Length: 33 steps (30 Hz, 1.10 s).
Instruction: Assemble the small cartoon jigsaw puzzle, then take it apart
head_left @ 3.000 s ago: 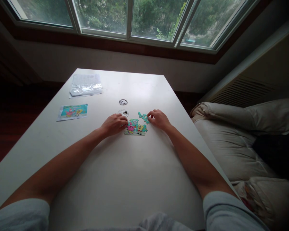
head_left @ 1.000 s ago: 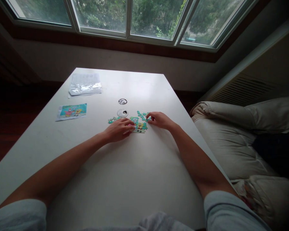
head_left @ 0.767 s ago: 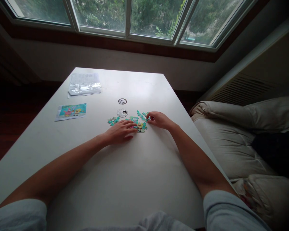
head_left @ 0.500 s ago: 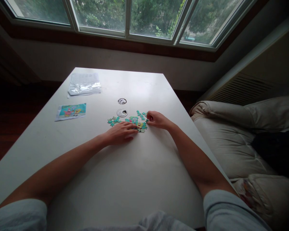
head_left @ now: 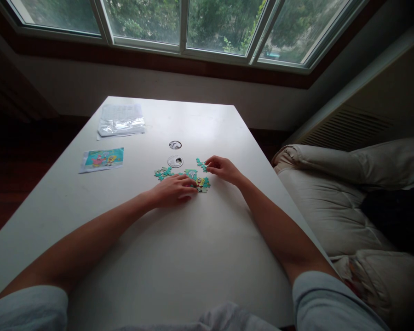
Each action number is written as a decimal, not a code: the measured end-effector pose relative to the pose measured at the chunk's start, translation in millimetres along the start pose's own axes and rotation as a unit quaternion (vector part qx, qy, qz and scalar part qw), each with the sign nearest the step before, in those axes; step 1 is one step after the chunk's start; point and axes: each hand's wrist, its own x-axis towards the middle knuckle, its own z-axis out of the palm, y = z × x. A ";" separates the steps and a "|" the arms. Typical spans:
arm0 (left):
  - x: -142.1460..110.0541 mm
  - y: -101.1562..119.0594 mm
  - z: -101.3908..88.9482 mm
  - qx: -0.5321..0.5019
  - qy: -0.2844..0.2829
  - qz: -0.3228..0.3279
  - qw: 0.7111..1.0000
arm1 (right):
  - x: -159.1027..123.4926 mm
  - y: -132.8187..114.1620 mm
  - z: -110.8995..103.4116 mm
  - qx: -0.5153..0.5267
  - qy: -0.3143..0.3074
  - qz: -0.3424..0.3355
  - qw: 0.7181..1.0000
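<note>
A partly joined cartoon jigsaw puzzle (head_left: 202, 182) lies on the white table (head_left: 207, 248), green with a yellow figure. My left hand (head_left: 172, 190) rests flat, fingers spread, over the puzzle's left part and hides some of it. My right hand (head_left: 222, 168) is at the loose green puzzle pieces (head_left: 200, 163) above the joined part. Its thumb and fingertips are pinched together at these pieces; whether a piece is between them is too small to make out. Another cluster of loose pieces (head_left: 163, 173) lies just beyond my left hand.
Two round grey-and-white discs (head_left: 175, 161) lie beyond the puzzle. At the left are a printed cartoon picture sheet (head_left: 103, 160) and a clear plastic bag with papers (head_left: 120, 120). A beige padded seat (head_left: 317, 197) stands along the table's right side, and a window (head_left: 182, 27) is ahead.
My right hand has moved slightly left and up, from the puzzle's right edge onto the loose pieces, covering some of them. The left hand stays nearly still.
</note>
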 end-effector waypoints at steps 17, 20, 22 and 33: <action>0.1 -1.4 2.8 0.007 -0.007 0.001 1.000 | 0.0 -5.6 10.0 0.136 0.009 0.065 0.989; 0.4 -1.5 3.0 0.006 -0.005 0.001 1.000 | 0.0 -5.7 10.3 0.137 0.005 0.065 0.988; 0.4 -1.6 3.1 0.005 -0.004 0.002 1.000 | -0.2 -6.7 10.7 0.137 0.004 0.066 0.988; -0.1 -3.5 6.2 0.005 0.003 0.005 1.000 | -1.2 -9.3 12.3 0.135 -0.001 0.063 0.989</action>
